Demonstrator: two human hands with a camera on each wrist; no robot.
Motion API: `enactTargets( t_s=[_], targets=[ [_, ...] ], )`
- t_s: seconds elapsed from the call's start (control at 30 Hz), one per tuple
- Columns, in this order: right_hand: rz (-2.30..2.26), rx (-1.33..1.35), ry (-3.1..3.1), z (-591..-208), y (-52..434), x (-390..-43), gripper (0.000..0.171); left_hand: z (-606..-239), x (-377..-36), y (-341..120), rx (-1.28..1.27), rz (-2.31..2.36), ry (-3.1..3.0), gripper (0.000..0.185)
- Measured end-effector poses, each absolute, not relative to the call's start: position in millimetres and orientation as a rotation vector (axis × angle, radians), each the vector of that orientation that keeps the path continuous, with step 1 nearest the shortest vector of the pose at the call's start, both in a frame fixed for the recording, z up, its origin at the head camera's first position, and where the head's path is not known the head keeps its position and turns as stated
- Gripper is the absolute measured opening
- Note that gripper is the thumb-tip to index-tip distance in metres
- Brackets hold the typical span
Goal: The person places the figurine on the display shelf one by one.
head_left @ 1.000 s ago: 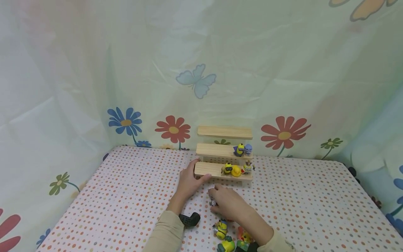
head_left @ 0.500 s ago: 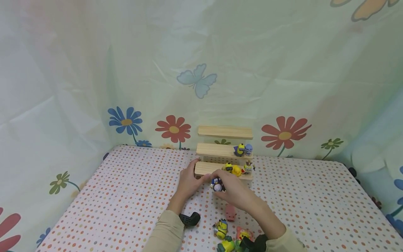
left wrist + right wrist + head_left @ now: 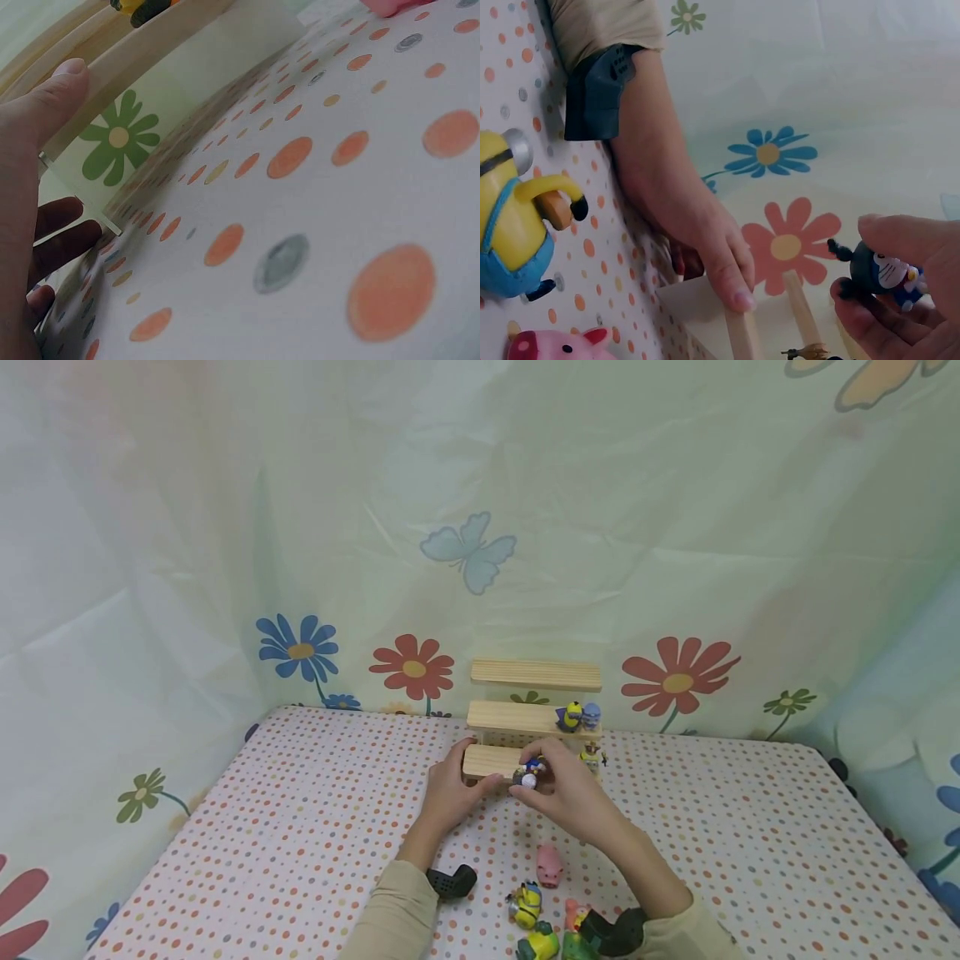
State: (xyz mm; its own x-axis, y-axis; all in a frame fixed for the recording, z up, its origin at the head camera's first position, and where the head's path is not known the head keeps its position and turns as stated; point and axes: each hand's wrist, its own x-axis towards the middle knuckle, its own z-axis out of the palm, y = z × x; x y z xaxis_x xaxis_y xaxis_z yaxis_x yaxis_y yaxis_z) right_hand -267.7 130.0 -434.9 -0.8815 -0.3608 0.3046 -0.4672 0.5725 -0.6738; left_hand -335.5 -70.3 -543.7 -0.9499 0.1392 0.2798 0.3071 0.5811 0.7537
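My left hand (image 3: 450, 789) grips the left end of the bottom board of a three-tier wooden shelf (image 3: 487, 762); in the left wrist view the thumb (image 3: 56, 97) lies along the board's front edge. Between thumb and fingers, my right hand (image 3: 573, 793) holds a small blue-and-white cat figurine (image 3: 885, 271) over the front of that same board. Whether the figurine touches the wood I cannot tell. A small figure (image 3: 590, 756) stands at the board's right end, and my right hand hides the space beside it. A caped yellow figure (image 3: 570, 717) and a bluish one (image 3: 592, 717) occupy the middle tier.
Nearer on the dotted tablecloth (image 3: 315, 835) lie a pink pig (image 3: 549, 866), a yellow minion figure (image 3: 525, 906), a green-and-yellow figure (image 3: 538, 942) and a pink-hooded figure (image 3: 576, 913), partly covered by the black right wrist camera (image 3: 618, 933). Behind the shelf hangs a flowered curtain (image 3: 540, 610).
My right hand has lifted the cat figurine from the tablecloth and carried it forward to the bottom board, uncovering the pink pig. The left hand keeps its place.
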Motion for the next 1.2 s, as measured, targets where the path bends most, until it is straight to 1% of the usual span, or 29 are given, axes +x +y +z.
enactTargets(
  t_s=[0.13,0.27,0.33,0.43,0.5,0.63,0.7,0.8,0.97,1.1,1.2],
  targets=[
    [1.331,0.703,-2.630,-431.5,132.3,-266.3,0.034,-543.1,-335.4,-70.3,-0.369,-1.296,-2.629,0.082],
    [1.308,0.710,-2.597,-428.7,134.5,-265.9,0.028,-541.4,-334.4,-70.1,-0.350,-1.301,-2.652,0.082],
    [1.310,0.676,-2.574,-427.2,135.7,-266.1,0.022,-540.3,-333.6,-70.1,-0.344,-1.308,-2.655,0.082],
    [1.398,0.573,-2.540,-423.9,138.9,-266.7,0.020,-538.8,-332.8,-69.9,-0.340,-1.323,-2.654,0.082],
    [1.505,0.470,-2.519,-420.7,142.6,-267.4,0.023,-538.6,-332.4,-69.9,-0.347,-1.323,-2.646,0.083],
    [1.796,0.263,-2.432,-414.7,151.1,-271.2,0.034,-537.7,-330.8,-69.8,-0.347,-1.335,-2.636,0.083],
    [1.943,0.216,-2.356,-412.3,156.5,-273.4,0.040,-537.5,-330.0,-69.7,-0.344,-1.347,-2.634,0.083],
    [2.006,0.193,-2.299,-408.0,165.6,-275.7,0.047,-537.9,-330.5,-70.3,-0.339,-1.362,-2.635,0.083],
    [1.715,0.061,-2.370,-403.0,181.1,-276.8,0.053,-540.8,-332.0,-71.3,-0.351,-1.362,-2.623,0.083],
    [1.469,0.006,-2.433,-400.7,189.6,-276.7,0.051,-542.7,-332.5,-71.9,-0.372,-1.358,-2.605,0.083],
    [1.356,0.042,-2.455,-396.2,193.1,-281.5,0.047,-542.9,-332.5,-71.5,-0.382,-1.359,-2.608,0.083]
  ],
)
